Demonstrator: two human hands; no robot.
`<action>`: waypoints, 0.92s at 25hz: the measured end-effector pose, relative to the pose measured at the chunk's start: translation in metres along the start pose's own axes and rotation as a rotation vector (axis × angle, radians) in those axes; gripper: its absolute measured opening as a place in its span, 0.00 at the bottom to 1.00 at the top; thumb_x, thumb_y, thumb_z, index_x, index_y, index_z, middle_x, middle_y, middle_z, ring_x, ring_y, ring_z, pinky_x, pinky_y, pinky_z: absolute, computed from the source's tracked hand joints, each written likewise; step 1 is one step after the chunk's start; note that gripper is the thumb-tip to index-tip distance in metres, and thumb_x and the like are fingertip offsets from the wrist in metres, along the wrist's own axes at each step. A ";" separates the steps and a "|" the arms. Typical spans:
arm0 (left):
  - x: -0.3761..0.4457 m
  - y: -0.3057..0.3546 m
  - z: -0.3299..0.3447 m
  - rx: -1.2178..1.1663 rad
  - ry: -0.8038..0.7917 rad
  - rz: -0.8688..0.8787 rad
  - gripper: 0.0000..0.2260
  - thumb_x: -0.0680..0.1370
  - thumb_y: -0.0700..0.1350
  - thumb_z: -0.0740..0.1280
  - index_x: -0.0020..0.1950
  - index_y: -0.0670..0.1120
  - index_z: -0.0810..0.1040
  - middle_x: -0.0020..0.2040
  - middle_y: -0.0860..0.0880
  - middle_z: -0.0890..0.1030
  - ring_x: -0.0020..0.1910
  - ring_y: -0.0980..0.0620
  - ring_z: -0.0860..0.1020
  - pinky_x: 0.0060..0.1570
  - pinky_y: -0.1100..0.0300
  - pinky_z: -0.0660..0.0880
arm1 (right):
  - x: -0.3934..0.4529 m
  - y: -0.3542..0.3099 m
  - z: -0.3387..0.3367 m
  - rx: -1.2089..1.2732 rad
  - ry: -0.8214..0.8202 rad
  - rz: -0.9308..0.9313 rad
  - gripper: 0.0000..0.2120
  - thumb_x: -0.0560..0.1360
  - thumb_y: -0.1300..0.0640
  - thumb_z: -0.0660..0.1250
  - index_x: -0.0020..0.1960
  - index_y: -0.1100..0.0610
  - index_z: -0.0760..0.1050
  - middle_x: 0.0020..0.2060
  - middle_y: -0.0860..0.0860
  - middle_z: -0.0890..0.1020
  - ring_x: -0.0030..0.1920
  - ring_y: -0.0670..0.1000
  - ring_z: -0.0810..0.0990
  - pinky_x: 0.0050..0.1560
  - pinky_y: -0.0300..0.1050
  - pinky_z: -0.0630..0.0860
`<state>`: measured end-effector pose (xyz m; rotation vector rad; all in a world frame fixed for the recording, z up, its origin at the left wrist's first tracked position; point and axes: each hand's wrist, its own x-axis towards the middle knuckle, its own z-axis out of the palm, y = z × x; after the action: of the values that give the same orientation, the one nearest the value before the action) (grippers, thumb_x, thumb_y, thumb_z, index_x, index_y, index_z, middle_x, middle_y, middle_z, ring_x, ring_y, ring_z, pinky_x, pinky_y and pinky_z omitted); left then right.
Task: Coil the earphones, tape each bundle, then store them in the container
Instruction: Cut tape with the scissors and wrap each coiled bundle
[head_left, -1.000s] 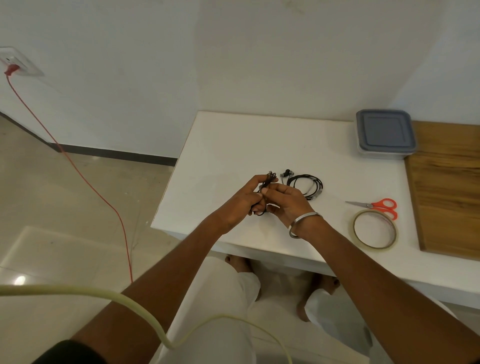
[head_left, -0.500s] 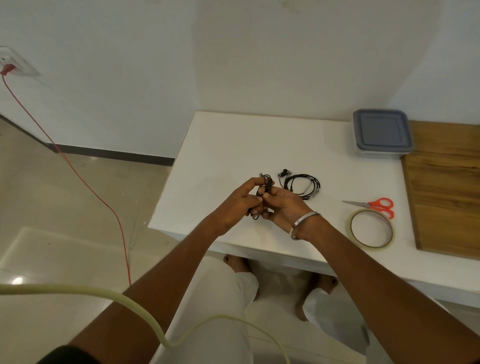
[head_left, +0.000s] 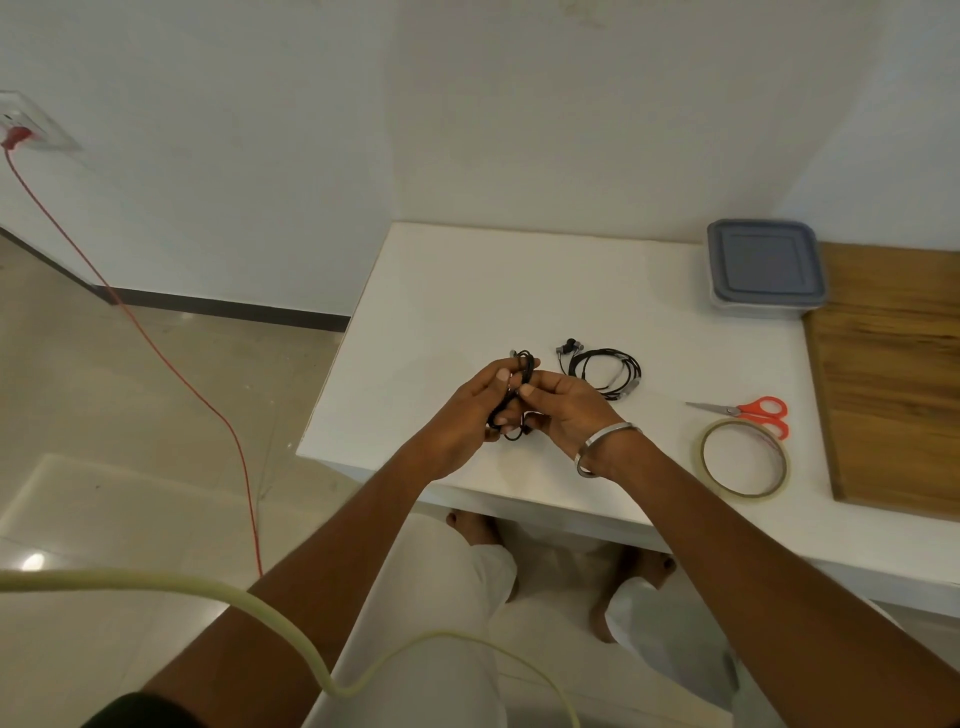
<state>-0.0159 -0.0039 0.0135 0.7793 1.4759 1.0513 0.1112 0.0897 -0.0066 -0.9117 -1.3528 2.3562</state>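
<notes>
Above the tabletop's (head_left: 467, 291) front left corner, a black earphone bundle (head_left: 521, 387) is pinched between the curled fingers of the left hand (head_left: 467, 415) and right hand (head_left: 566, 410), while a second coiled earphone (head_left: 605, 371) lies mid-table and the lidded container (head_left: 763, 267) sits at the back edge.
</notes>
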 end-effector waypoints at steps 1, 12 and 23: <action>-0.001 0.000 0.000 -0.005 -0.011 -0.004 0.17 0.84 0.55 0.51 0.69 0.56 0.71 0.35 0.49 0.65 0.34 0.57 0.67 0.46 0.56 0.67 | 0.001 0.001 -0.001 -0.008 0.011 -0.013 0.10 0.79 0.64 0.61 0.57 0.64 0.77 0.41 0.62 0.80 0.45 0.60 0.78 0.51 0.49 0.72; -0.003 -0.001 0.000 0.064 -0.022 0.023 0.16 0.82 0.51 0.59 0.70 0.59 0.69 0.33 0.52 0.67 0.32 0.59 0.69 0.46 0.57 0.67 | -0.002 -0.003 -0.001 -0.106 0.048 -0.043 0.07 0.76 0.62 0.66 0.48 0.55 0.82 0.39 0.52 0.82 0.44 0.53 0.79 0.46 0.43 0.73; 0.001 0.002 -0.007 0.066 -0.087 0.017 0.16 0.83 0.50 0.59 0.70 0.60 0.69 0.36 0.45 0.63 0.34 0.55 0.64 0.41 0.57 0.64 | -0.008 -0.017 -0.006 -0.022 -0.022 0.007 0.09 0.78 0.63 0.62 0.47 0.58 0.81 0.38 0.54 0.80 0.37 0.48 0.76 0.39 0.39 0.74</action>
<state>-0.0236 -0.0035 0.0147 0.8748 1.4375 0.9734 0.1206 0.0983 0.0084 -0.9009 -1.3885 2.3678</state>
